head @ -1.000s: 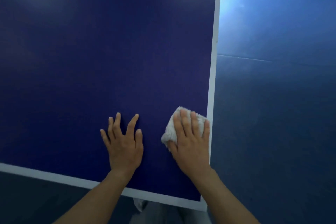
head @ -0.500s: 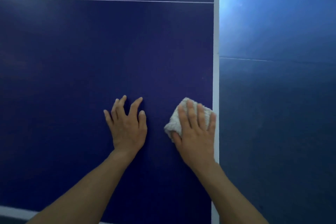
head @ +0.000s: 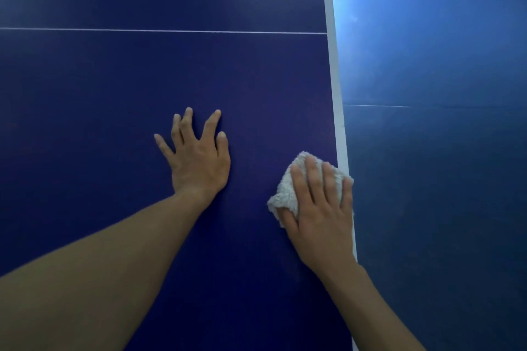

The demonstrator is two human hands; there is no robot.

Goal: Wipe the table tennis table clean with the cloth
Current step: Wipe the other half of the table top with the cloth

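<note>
Much of the cloth (head: 288, 194) is covered by the right hand (head: 322, 214), so only its far and left parts show, a pale, fuzzy, bunched wad. How far it runs under the palm cannot be told. Both forearms are cut off by the bottom of the view, and the dark blue counter (head: 114, 122) runs out of view at the top, left and bottom. Its surface is dim, and no dirt or streaks can be made out on it.

The cloth lies beneath the right hand's fingers (head: 312, 177) and sticks out beyond the fingertips and to the thumb side. Its right corner reaches just onto the white edge stripe (head: 336, 94), which runs away from the hand along its little-finger side.

The right hand lies flat on the cloth with its fingers straight and close together, pressing it down onto the counter. The thumb rests against the cloth's near left edge. Whether the thumb pinches the fabric cannot be told.

The left hand (head: 199, 162) lies to the left of the right hand, well apart from the cloth. It is spread wide with its fingers splayed, rests on the bare counter and holds nothing.

Far ahead of both hands a thin white line (head: 171, 31) crosses the counter and meets the edge stripe. Right of the right hand, past the stripe, lies a lighter blue floor (head: 442, 179) with a bright glare further off.
</note>
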